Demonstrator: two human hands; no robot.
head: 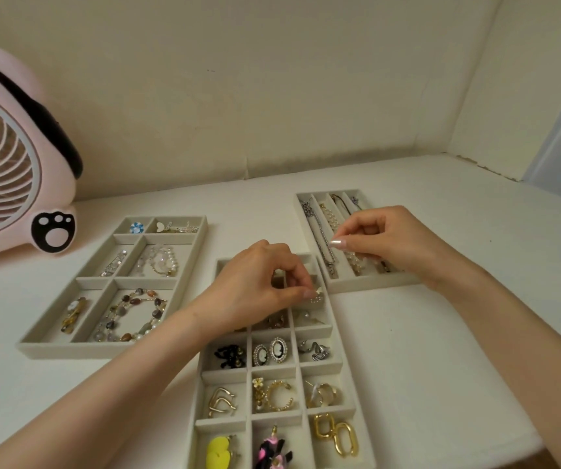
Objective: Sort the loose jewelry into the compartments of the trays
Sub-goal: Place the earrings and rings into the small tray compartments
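Note:
Three beige velvet trays lie on the white table. Over the far end of the middle tray (pixel 346 374), which has many small compartments of earrings, my left hand (pixel 258 282) pinches a small pearl-studded earring (pixel 316 296) above a right-column compartment. My right hand (pixel 390 242) hovers over the right tray (pixel 367 284) of long slots with necklaces; its thumb and forefinger are pinched together, and whether they hold anything is too small to tell. The left tray (pixel 52 350) holds bracelets, hair clips and a blue flower piece.
A pink fan (pixel 11 157) with a paw-print foot stands at the back left, close to the left tray. Cream walls close the table at the back and right. The table's front edge runs at lower right.

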